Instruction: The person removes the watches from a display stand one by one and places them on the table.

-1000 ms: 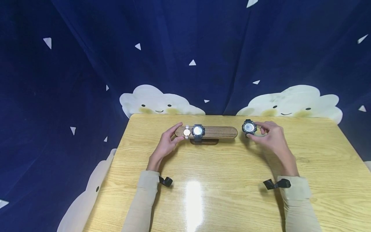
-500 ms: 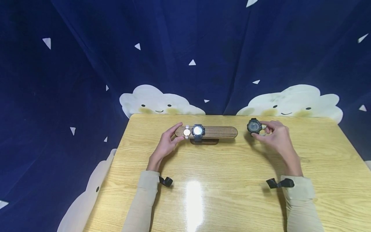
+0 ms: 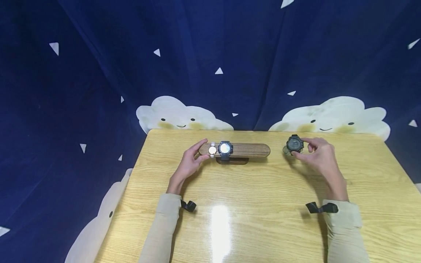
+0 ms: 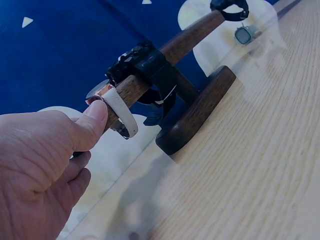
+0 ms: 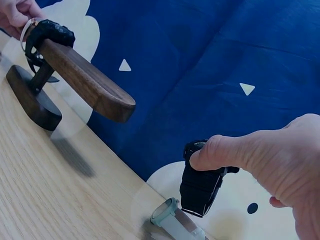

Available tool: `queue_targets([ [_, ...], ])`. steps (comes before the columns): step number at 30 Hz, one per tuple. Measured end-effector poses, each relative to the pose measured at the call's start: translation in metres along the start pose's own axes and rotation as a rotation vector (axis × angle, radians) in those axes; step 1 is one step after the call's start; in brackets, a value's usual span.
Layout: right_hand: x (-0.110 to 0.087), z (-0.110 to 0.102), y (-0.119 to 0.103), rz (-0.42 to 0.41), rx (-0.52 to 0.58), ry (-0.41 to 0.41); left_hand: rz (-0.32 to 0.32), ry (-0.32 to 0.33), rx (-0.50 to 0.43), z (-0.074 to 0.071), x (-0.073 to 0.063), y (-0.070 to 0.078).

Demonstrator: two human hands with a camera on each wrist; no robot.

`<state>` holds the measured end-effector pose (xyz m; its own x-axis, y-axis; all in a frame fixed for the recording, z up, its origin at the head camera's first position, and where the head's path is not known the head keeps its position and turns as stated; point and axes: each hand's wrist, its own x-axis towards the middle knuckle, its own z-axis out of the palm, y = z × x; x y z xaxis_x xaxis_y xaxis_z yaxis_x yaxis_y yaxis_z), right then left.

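Observation:
A wooden watch stand (image 3: pixel 251 150) bears a small white-strapped watch (image 3: pixel 212 150) and a bulky black watch (image 3: pixel 225 148) on the left half of its bar. My left hand (image 3: pixel 188 162) grips the bar's left end, its thumb by the white-strapped watch in the left wrist view. To the right of the stand, my right hand (image 3: pixel 320 156) pinches another black watch (image 5: pixel 202 182) between thumb and fingers, off the bar and above the table. A pale green watch (image 5: pixel 167 212) lies on the table below it, partly covered by the black watch in the head view.
The light wooden table (image 3: pixel 256 212) extends toward me and out to both sides. Behind it hangs a dark blue curtain (image 3: pixel 197 54) with white triangles and clouds, close to the table's back edge.
My right hand has moved to the right, carrying the black watch away from the bar's right end. The pale green watch has come into sight. My left hand has stayed put.

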<state>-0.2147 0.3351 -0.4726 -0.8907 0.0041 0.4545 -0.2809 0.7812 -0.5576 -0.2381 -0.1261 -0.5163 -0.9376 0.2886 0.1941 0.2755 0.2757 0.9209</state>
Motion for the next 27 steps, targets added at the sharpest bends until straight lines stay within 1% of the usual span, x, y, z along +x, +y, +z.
queue_targets([
  [6, -0.001, -0.004, 0.005, 0.017, -0.035, 0.019, -0.012, 0.003, -0.002, 0.000, 0.000, 0.000],
  [9, -0.002, -0.007, 0.007, 0.048, -0.046, 0.019, -0.019, 0.003, 0.002, 0.000, -0.001, 0.001],
  [17, -0.004, -0.014, 0.017, 0.082, -0.104, 0.022, -0.014, -0.001, -0.003, -0.001, -0.001, 0.003],
  [27, -0.008, -0.026, 0.030, 0.195, -0.165, -0.062, -0.020, -0.006, 0.001, -0.001, -0.003, 0.003],
])
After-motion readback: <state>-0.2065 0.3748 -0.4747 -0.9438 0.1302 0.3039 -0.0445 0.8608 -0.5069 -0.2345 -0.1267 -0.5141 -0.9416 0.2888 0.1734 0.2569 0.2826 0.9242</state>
